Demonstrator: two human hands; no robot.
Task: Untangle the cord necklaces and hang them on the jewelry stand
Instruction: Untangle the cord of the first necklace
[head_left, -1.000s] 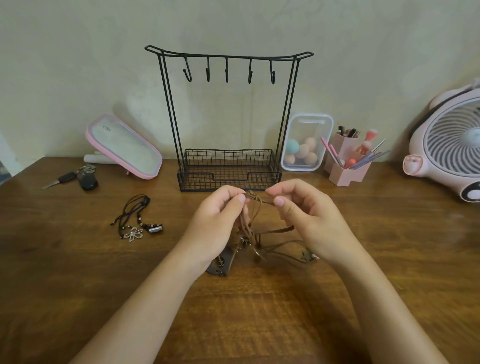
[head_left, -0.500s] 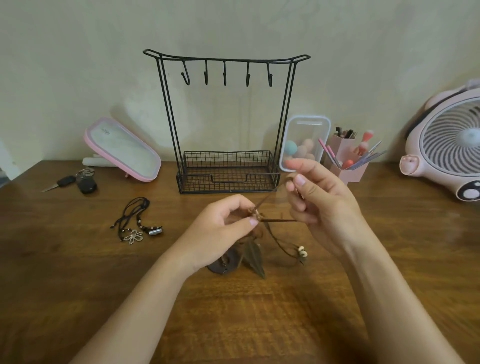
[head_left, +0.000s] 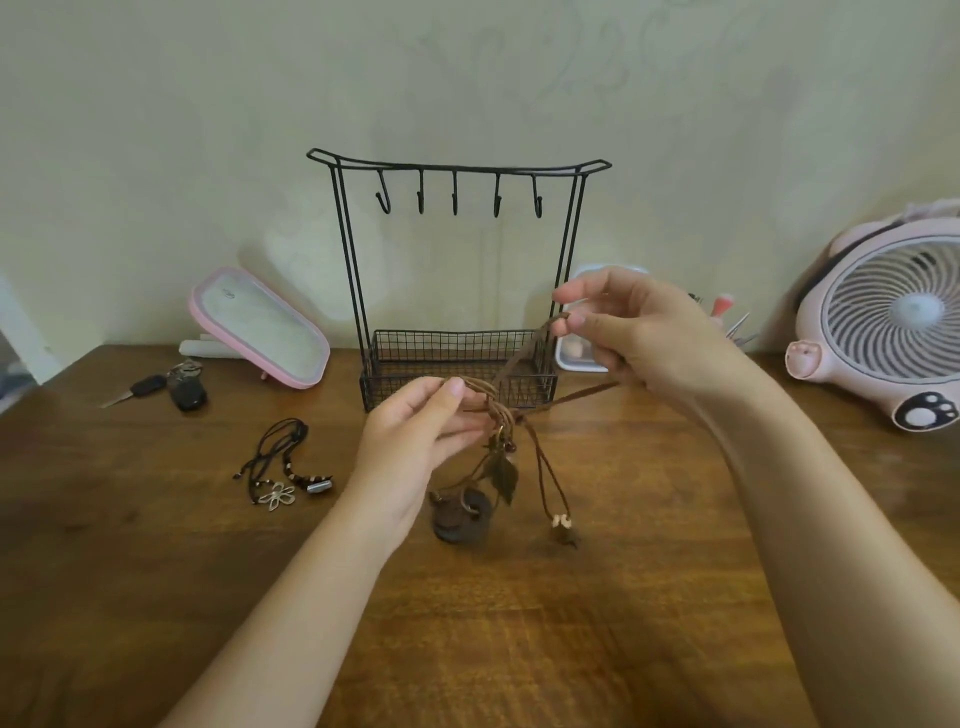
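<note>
Wooden table (head_left: 519, 649), left hand (head_left: 415, 441) and right hand (head_left: 639, 332) pinching tangled cord necklaces (head_left: 501, 410)

On the wooden tabletop (head_left: 156, 597) are set a wire stand (head_left: 457, 332), a black necklace (head_left: 283, 467), keys (head_left: 179, 387), a pink mirror (head_left: 260, 327) and a fan (head_left: 893, 322).

A wooden table (head_left: 519, 649) is standing against a pale wall (head_left: 467, 78). A pink-framed mirror (head_left: 260, 327) is leaning back, tilted, at the table's far left, close to the wall. Just in front of it and to its left, a bunch of keys (head_left: 171, 387) with a black fob is lying flat. A pink pig-shaped fan (head_left: 888, 322) is sitting at the far right, its grille facing forward. Nearer the middle, a clear box (head_left: 576, 358) is standing by the wall, mostly hidden, with something pink showing inside. Brushes (head_left: 724, 306) are sticking up between box and fan.
</note>
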